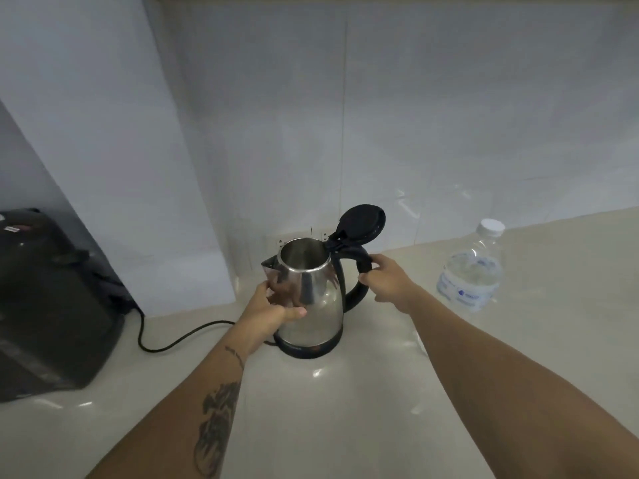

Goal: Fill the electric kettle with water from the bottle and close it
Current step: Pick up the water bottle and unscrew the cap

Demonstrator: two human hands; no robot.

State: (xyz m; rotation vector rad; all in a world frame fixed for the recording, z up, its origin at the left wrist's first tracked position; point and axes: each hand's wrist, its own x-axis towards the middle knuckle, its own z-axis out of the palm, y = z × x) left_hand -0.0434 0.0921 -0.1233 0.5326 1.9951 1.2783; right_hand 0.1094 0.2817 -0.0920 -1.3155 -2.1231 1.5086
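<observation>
A steel electric kettle point(313, 299) stands on its black base in the middle of the pale counter. Its black lid point(363, 224) is swung up and back, so the mouth is uncovered and the inside looks dry. My left hand point(273, 305) presses against the kettle's left side below the spout. My right hand point(387, 280) grips the black handle point(359, 271) on the right. A clear plastic water bottle point(472, 267) with a white cap stands upright to the right of the kettle, untouched.
A black appliance point(52, 305) sits at the left edge of the counter point(345, 409). A black cord point(179, 340) runs across the counter from it toward the kettle base. Wall sockets point(280, 242) are behind the kettle. White tiled wall rises at the back.
</observation>
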